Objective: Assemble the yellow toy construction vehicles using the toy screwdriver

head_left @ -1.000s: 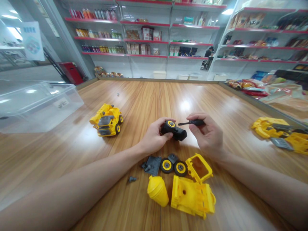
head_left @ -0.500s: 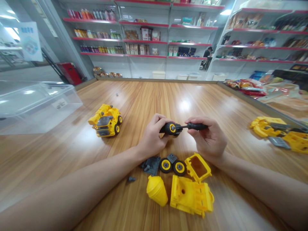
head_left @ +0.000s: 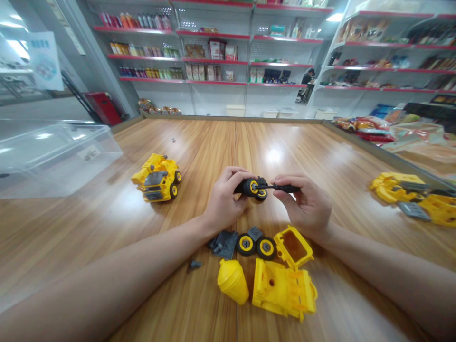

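Observation:
My left hand [head_left: 228, 197] is closed around a black toy wheel assembly [head_left: 251, 186] with yellow hubs, held above the table. My right hand [head_left: 306, 199] grips a black-handled screwdriver [head_left: 287, 188]; its shaft reaches left to the hub of the nearer wheel. Below my hands lie a pair of toy wheels [head_left: 256, 246] joined by a grey block, a dark grey plastic part [head_left: 225, 243] and a yellow frame [head_left: 295, 247]. Closer to me are a yellow drum [head_left: 232, 281], a yellow truck body [head_left: 283, 289] and a grey screw [head_left: 194, 264].
A yellow toy truck [head_left: 158, 179] stands on the wooden table [head_left: 199, 156] to the left. More yellow toy vehicle parts [head_left: 416, 197] lie at the right edge. A clear plastic bin [head_left: 60, 159] sits at the left. Stocked shelves [head_left: 213, 61] line the back; a person [head_left: 306, 83] is far off.
The wheel assembly has turned so its second wheel shows. The screwdriver has moved slightly left, its tip now at the nearer wheel's hub.

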Demonstrator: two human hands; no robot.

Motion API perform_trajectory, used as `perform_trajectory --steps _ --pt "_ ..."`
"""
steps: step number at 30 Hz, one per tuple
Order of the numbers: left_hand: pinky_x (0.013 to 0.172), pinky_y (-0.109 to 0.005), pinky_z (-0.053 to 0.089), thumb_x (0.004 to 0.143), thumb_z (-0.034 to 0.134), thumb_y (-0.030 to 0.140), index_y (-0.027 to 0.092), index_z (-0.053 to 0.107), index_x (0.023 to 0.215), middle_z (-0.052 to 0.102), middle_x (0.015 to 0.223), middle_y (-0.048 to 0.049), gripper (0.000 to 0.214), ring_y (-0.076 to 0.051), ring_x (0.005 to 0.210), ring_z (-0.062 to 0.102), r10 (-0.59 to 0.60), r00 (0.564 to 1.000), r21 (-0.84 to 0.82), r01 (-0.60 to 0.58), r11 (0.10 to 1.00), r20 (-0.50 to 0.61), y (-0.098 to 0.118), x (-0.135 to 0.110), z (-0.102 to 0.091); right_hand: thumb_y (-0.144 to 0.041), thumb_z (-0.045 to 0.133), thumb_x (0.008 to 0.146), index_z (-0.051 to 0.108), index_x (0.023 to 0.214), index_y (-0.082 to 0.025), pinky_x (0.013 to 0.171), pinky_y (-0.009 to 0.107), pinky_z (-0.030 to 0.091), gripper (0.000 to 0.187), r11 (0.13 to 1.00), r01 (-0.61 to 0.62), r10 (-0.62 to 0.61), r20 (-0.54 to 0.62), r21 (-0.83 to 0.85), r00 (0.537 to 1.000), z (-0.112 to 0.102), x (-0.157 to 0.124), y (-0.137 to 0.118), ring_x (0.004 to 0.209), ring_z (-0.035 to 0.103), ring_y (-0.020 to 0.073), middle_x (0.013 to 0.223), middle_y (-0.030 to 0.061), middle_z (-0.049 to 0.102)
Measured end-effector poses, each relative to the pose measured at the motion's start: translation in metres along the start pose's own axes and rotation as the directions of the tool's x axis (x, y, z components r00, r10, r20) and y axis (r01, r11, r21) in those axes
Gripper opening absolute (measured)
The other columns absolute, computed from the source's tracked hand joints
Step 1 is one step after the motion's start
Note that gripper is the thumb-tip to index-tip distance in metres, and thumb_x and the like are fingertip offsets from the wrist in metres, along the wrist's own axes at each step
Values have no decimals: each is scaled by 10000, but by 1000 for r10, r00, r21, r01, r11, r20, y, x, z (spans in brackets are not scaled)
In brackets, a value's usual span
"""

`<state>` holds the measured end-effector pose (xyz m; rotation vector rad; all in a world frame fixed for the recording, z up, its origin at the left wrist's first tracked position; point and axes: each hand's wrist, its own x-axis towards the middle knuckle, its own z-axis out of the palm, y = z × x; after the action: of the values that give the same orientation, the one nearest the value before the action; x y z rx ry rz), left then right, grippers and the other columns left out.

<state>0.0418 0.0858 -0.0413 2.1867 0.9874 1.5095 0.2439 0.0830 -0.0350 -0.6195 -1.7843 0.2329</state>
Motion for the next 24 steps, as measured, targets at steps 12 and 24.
perform_trajectory --steps 12,24 --pt "1073 -425 448 751 620 48 173 600 1264 623 1324 -110 529 -246 1227 587 -137 987 90 145 985 -87 -14 -1 3 -86 659 842 675 1100 -263 841 375 589 313 966 190 -180 72 -176 981 -3 6 -3 945 684 203 1050 47 710" --pt "1070 -427 456 776 560 15 217 656 1169 596 1365 -77 453 -225 1251 575 -61 994 78 69 995 -95 -11 0 -2 -215 699 845 684 1041 -212 674 291 572 196 954 76 -37 139 -290 990 -3 5 0 767 700 164 948 39 748"
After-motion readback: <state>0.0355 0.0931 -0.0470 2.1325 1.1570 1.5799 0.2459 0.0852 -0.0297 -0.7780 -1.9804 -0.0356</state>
